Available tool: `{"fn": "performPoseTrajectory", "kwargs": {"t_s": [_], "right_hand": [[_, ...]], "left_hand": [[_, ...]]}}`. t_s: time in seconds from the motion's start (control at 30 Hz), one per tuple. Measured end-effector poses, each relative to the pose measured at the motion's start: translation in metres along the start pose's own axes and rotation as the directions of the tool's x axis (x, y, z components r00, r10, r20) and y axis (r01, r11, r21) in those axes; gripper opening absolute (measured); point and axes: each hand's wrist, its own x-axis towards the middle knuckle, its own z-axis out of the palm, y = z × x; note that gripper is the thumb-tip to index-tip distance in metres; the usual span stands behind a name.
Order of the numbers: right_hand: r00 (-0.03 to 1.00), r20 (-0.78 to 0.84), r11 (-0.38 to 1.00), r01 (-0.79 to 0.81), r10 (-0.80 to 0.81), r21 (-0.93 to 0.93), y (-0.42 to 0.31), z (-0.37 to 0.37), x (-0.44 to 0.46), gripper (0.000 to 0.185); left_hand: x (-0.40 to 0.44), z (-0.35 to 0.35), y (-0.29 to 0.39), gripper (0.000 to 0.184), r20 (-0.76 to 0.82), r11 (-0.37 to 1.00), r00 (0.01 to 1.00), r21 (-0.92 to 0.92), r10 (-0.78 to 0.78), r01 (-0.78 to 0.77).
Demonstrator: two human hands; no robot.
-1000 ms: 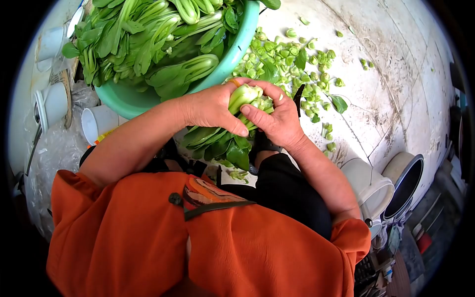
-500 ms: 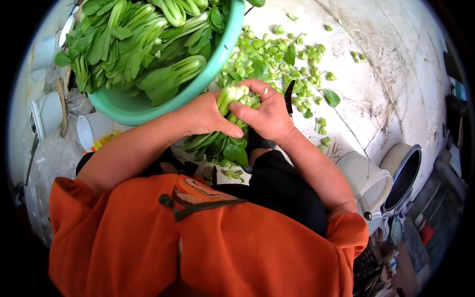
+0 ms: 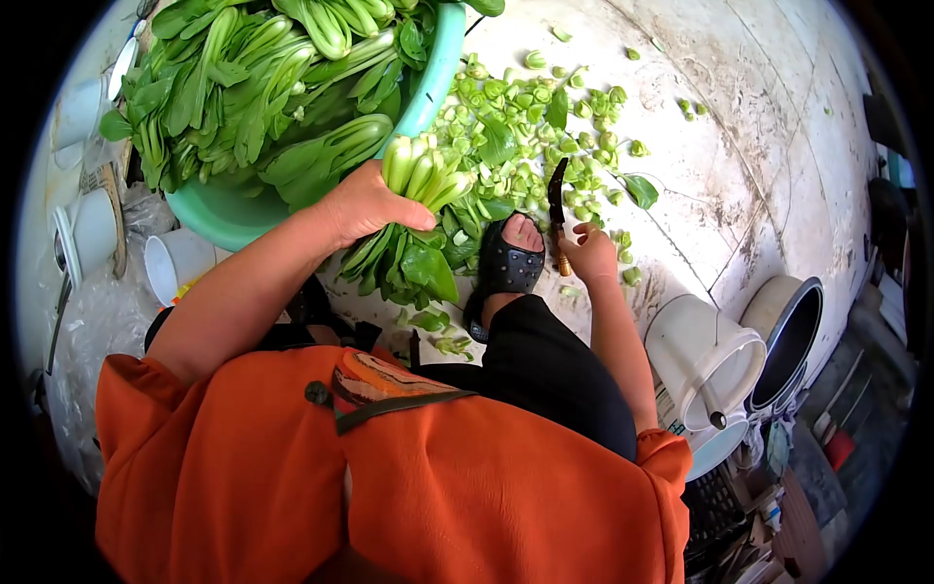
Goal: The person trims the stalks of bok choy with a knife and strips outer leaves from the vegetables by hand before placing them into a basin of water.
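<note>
A bunch of bok choy (image 3: pixel 418 175) is gripped in my left hand (image 3: pixel 375 209), its pale stem ends up and its green leaves hanging down. My thumb crosses the front of the stems. My right hand (image 3: pixel 592 255) is down by the floor, right beside the wooden handle of a knife (image 3: pixel 557 200) with a dark curved blade. Its fingers look parted at the handle, not wrapped round it; whether they touch it is hard to see.
A green basin (image 3: pixel 443 78) heaped with bok choy (image 3: pixel 243 88) stands at upper left. Cut stem ends (image 3: pixel 516 127) litter the pale floor near my sandalled foot (image 3: pixel 513 255). White buckets (image 3: pixel 696 350) and a dark-lined pot (image 3: pixel 788 331) are at right, a white tub (image 3: pixel 175 263) at left.
My right hand has left the bok choy and moved right and down to the knife handle. My left hand keeps the bunch, now slightly further left. The knife stays where it was.
</note>
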Motion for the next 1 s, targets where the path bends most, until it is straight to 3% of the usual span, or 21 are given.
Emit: {"fn": "performPoseTrajectory", "kwargs": {"t_s": [0.13,0.27,0.33,0.37,0.43,0.47,0.5,0.57,0.63,0.7,0.77,0.8,0.9,1.0], "right_hand": [[0.997,0.053,0.993,0.054,-0.049,-0.108,0.010,0.031,0.008,0.036],[0.997,0.057,0.994,0.051,-0.045,-0.100,0.004,0.027,0.014,0.030],[0.978,0.195,0.992,-0.088,0.070,0.087,-0.011,0.009,0.006,0.018],[0.978,0.198,0.992,-0.086,0.067,0.088,-0.002,0.016,0.010,0.018],[0.957,0.289,0.795,-0.159,-0.021,0.586,0.025,0.036,0.021,0.016],[0.941,0.336,0.618,-0.245,-0.033,0.747,0.011,0.020,0.006,0.014],[0.941,0.337,0.617,-0.245,-0.035,0.748,0.004,0.016,0.002,0.014],[0.961,0.159,0.410,-0.053,-0.228,0.910,-0.009,0.011,-0.004,0.015],[0.937,0.035,0.297,0.075,-0.348,0.952,-0.047,-0.004,-0.022,0.023],[0.848,-0.103,0.411,0.354,-0.520,0.840,-0.068,-0.011,-0.028,0.017],[0.717,-0.219,0.414,0.593,-0.661,0.691,-0.091,-0.031,-0.042,0.013],[0.699,-0.169,0.438,0.598,-0.695,0.671,-0.093,-0.031,-0.040,0.017],[0.560,-0.271,0.392,0.782,-0.783,0.484,-0.108,-0.033,-0.046,0.019],[0.545,-0.248,0.399,0.795,-0.801,0.457,-0.112,-0.032,-0.050,0.020]], "left_hand": [[-0.002,0.001,0.001,0.060,-0.023,1.000,1.000,0.014,-0.011,0.011],[0.001,-0.003,0.001,0.048,-0.047,1.000,0.998,-0.007,-0.029,0.028],[0.000,-0.003,0.000,0.044,-0.053,0.999,0.998,-0.044,-0.031,0.029],[0.000,-0.004,-0.001,0.044,-0.056,0.999,0.998,-0.044,-0.032,0.030],[0.001,-0.005,-0.003,0.043,-0.063,0.999,0.997,-0.015,-0.052,0.051],[0.001,-0.004,-0.003,0.043,-0.065,0.999,0.997,-0.013,-0.052,0.052],[0.002,-0.002,-0.002,0.041,-0.075,0.998,0.995,-0.022,-0.062,0.061],[0.001,0.001,0.001,0.040,-0.092,0.997,0.993,-0.028,-0.073,0.070],[0.003,0.004,0.004,0.039,-0.056,0.996,0.995,-0.042,-0.084,0.082],[0.005,0.006,0.003,0.040,-0.045,0.997,0.997,-0.040,-0.067,0.065],[0.006,0.007,0.004,0.040,-0.015,0.990,0.994,-0.091,-0.110,0.108],[0.006,0.008,0.004,0.038,-0.014,0.990,0.995,-0.106,-0.095,0.093],[0.008,0.006,0.003,0.036,0.019,0.990,0.996,-0.112,-0.087,0.088],[0.009,0.006,0.000,0.037,0.065,0.985,0.993,-0.130,-0.102,0.110]]}}
